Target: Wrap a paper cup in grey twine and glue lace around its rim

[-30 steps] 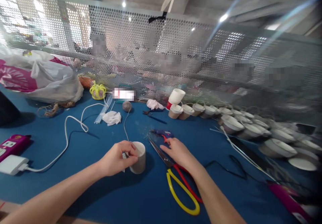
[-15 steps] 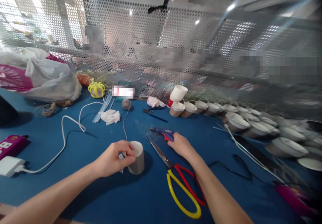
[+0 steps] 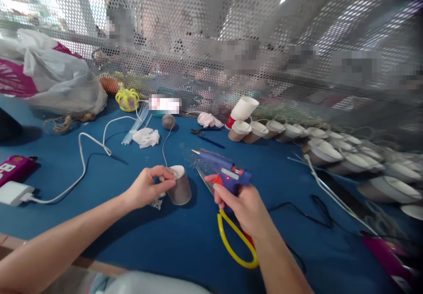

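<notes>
My left hand (image 3: 153, 185) pinches the rim of a small paper cup (image 3: 180, 188) wrapped in grey yarn, standing slightly tilted on the blue table. Below those fingers hangs a scrap of white lacy material (image 3: 157, 201); whether it is attached to the cup I cannot tell. In my right hand (image 3: 243, 206) is a blue hot glue gun (image 3: 221, 166), held above the table, its nozzle pointing left and a red light on its side. Under it lie large scissors (image 3: 236, 245) with yellow and red handles, partly hidden by the hand. A yarn strand runs from a grey ball (image 3: 168, 121) toward the cup.
Many wrapped cups with handles (image 3: 287, 132) line the back right. Pliers (image 3: 208, 137), crumpled tissue (image 3: 145, 137) and clear glue sticks (image 3: 135, 126) lie behind the hands. A white cable (image 3: 84, 162) crosses the left side. A perforated metal screen (image 3: 185, 65) closes the back.
My right hand has lifted the glue gun off the table and brought it closer, over the scissors. My left hand stays on the cup, now tilted slightly. The view has dipped downward.
</notes>
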Demonstrator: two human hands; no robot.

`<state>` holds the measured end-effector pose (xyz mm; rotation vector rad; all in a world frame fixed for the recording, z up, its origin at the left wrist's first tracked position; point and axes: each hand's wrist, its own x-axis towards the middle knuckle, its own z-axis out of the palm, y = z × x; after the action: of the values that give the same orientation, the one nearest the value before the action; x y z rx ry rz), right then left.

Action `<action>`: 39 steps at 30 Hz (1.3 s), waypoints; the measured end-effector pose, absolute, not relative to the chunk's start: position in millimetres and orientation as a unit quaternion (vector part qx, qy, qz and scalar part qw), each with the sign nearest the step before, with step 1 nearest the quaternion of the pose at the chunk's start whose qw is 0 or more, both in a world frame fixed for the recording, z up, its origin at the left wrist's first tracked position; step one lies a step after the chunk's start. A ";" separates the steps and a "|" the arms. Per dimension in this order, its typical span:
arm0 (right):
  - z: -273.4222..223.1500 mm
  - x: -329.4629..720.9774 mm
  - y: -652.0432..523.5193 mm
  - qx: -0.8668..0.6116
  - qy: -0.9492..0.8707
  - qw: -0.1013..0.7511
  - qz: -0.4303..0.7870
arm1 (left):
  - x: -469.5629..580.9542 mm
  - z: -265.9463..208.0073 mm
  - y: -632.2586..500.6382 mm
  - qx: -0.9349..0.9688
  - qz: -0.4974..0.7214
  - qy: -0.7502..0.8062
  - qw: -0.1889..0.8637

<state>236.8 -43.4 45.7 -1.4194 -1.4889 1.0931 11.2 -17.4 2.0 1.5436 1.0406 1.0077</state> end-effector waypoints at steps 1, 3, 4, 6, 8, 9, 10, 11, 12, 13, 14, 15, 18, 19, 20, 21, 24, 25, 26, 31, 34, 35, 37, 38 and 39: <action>44.1 233.7 -46.6 -0.555 -0.598 0.382 0.434 | 11.0 1.6 -17.0 0.636 0.415 0.428 0.490; 42.8 229.6 -52.4 -0.554 -0.605 0.372 0.435 | 10.2 1.9 -16.4 0.644 0.411 0.425 0.486; 43.1 228.4 -55.2 -0.554 -0.604 0.376 0.432 | 9.8 2.3 -16.2 0.648 0.407 0.425 0.483; 44.4 226.8 -60.3 -0.554 -0.598 0.392 0.426 | 9.0 3.3 -15.7 0.654 0.399 0.427 0.479; 45.0 226.1 -64.4 -0.559 -0.595 0.392 0.425 | 8.6 3.6 -15.2 0.654 0.392 0.432 0.481; 44.6 226.0 -65.9 -0.571 -0.591 0.385 0.421 | 8.5 3.4 -14.9 0.652 0.390 0.435 0.483; 43.8 226.2 -66.9 -0.587 -0.588 0.374 0.412 | 8.4 3.0 -14.7 0.649 0.387 0.439 0.486; 42.8 226.6 -67.5 -0.602 -0.590 0.360 0.400 | 8.4 2.5 -14.5 0.646 0.385 0.444 0.488; 41.9 227.1 -67.5 -0.611 -0.601 0.344 0.383 | 8.4 2.0 -14.2 0.643 0.383 0.448 0.488; 41.3 227.6 -67.0 -0.611 -0.620 0.331 0.364 | 8.4 1.5 -14.0 0.641 0.382 0.453 0.488; 41.1 228.1 -66.2 -0.602 -0.645 0.321 0.343 | 8.3 1.0 -13.8 0.640 0.382 0.456 0.487; 41.4 228.4 -65.2 -0.589 -0.670 0.315 0.324 | 8.3 0.7 -13.7 0.640 0.382 0.457 0.485; 43.5 228.8 -62.8 -0.558 -0.709 0.306 0.303 | 8.2 0.3 -13.5 0.642 0.385 0.456 0.482; 43.8 229.0 -62.6 -0.557 -0.711 0.302 0.305 | 8.2 0.4 -13.5 0.642 0.385 0.455 0.481; 43.6 229.4 -62.7 -0.558 -0.712 0.297 0.306 | 8.2 0.4 -13.5 0.642 0.386 0.456 0.481; 43.0 229.9 -63.1 -0.561 -0.712 0.293 0.303 | 8.2 0.5 -13.6 0.642 0.386 0.456 0.481; 39.7 231.7 -64.7 -0.568 -0.714 0.281 0.298 | 8.1 0.5 -13.5 0.644 0.386 0.455 0.479; 38.9 232.1 -65.0 -0.566 -0.716 0.278 0.299 | 8.0 0.4 -13.4 0.645 0.385 0.455 0.477; 38.4 232.3 -65.1 -0.562 -0.719 0.276 0.300 | 7.9 0.1 -13.2 0.647 0.386 0.454 0.476; 41.3 229.8 -63.6 -0.558 -0.724 0.267 0.306 | 7.0 -1.9 -12.2 0.654 0.387 0.451 0.468; 43.8 228.3 -63.4 -0.560 -0.722 0.262 0.312 | 6.8 -2.4 -12.0 0.654 0.384 0.450 0.472; 44.2 228.1 -63.5 -0.560 -0.722 0.260 0.312 | 6.8 -2.1 -12.0 0.653 0.385 0.450 0.473; 44.1 228.0 -64.0 -0.565 -0.720 0.260 0.308 | 6.9 -1.1 -12.3 0.651 0.387 0.451 0.473; 43.7 228.1 -64.2 -0.566 -0.720 0.259 0.306 | 7.0 -0.4 -12.4 0.650 0.388 0.452 0.472; 43.3 228.0 -64.3 -0.567 -0.721 0.258 0.305 | 7.1 0.4 -12.6 0.650 0.388 0.452 0.472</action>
<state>228.0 -64.3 43.3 -1.5365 -1.9548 0.8261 7.1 -12.6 0.4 1.5915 1.1072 0.9507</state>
